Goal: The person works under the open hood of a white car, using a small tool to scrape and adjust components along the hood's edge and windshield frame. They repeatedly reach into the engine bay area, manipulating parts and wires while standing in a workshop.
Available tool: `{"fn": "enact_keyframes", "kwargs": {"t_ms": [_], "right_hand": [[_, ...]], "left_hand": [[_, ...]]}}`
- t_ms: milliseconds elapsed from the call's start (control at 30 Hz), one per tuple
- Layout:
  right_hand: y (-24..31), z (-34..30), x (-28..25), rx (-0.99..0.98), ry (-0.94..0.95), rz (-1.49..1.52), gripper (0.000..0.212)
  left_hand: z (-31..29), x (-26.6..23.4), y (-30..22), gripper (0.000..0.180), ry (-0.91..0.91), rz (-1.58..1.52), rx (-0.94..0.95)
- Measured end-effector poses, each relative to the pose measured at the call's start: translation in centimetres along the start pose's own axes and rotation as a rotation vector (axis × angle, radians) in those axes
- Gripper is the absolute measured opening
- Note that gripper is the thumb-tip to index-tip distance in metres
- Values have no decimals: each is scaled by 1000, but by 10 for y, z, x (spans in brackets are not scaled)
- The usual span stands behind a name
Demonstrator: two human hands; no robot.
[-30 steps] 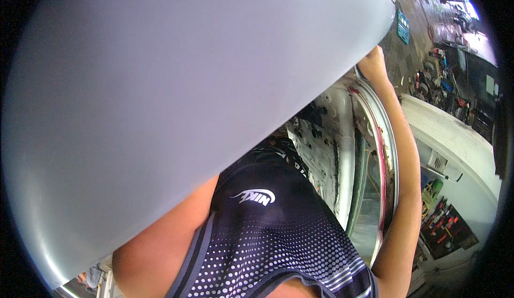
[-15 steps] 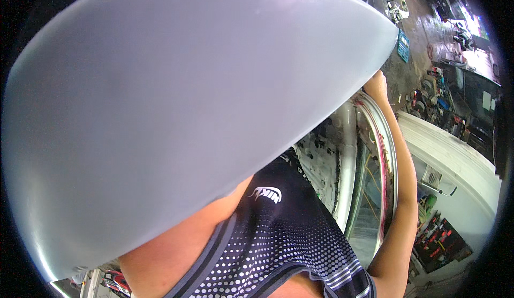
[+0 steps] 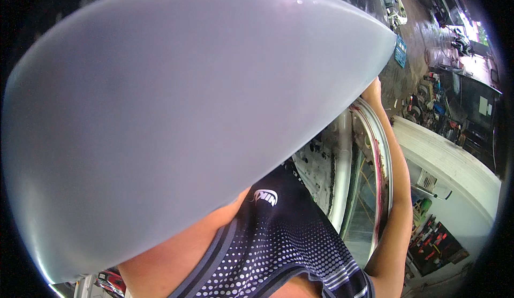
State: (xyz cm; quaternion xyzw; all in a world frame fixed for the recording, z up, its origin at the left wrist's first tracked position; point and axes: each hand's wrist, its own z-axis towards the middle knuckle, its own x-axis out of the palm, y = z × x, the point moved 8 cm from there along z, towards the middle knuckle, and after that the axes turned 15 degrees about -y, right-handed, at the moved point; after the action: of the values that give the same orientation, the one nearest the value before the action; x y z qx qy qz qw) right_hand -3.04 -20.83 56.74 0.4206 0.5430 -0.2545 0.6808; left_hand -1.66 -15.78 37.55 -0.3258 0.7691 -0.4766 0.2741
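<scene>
A large, smooth grey body panel point(image 3: 187, 110) with a curved outer edge fills most of the view. My right arm reaches forward along the right side, and my right hand point(image 3: 372, 90) is closed at the panel's lower right edge, its fingertips partly hidden behind it. My left arm passes under the panel at the lower left, so the left hand is hidden. Just inside my right arm is a curved white frame point(image 3: 381, 159) with a reddish, rust-marked edge and glass beside it.
A white ledge point(image 3: 444, 151) curves along the right. Below it, a dark board point(image 3: 436, 247) holds red-handled tools. Farther off lie cluttered parts point(image 3: 428, 102) and a blue plate point(image 3: 400, 51) on the floor. A dark cabinet point(image 3: 476, 102) stands at the far right.
The panel's right tip and my right hand sit slightly lower in the view. The surroundings on the right have shifted a little left and down. My right hand stays at the panel's edge.
</scene>
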Motion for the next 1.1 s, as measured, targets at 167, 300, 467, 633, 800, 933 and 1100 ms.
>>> {"fn": "enact_keyframes", "kwargs": {"t_ms": [167, 300, 467, 633, 800, 933, 1100], "right_hand": [[8, 3, 9, 37, 43, 21, 36], [1, -1, 2, 30, 14, -24, 35], [25, 1, -10, -61, -29, -25, 31], [44, 0, -26, -178, -40, -74, 29], [68, -1, -50, -321, 88, -34, 32], [129, -27, -80, -386, 267, -142, 36], [156, -48, -79, -542, 307, -146, 43]], "left_hand": [[12, 8, 19, 15, -22, -281, -48], [0, -2, 6, 14, 48, -194, 22], [-8, -23, -7, 23, -35, -268, -174], [-24, -62, 1, 37, 250, -472, -388], [-40, -129, 37, 37, 228, -460, -484], [-52, -155, 19, 28, 239, -599, -343], [-84, -196, -93, 22, 374, -896, -162]]}}
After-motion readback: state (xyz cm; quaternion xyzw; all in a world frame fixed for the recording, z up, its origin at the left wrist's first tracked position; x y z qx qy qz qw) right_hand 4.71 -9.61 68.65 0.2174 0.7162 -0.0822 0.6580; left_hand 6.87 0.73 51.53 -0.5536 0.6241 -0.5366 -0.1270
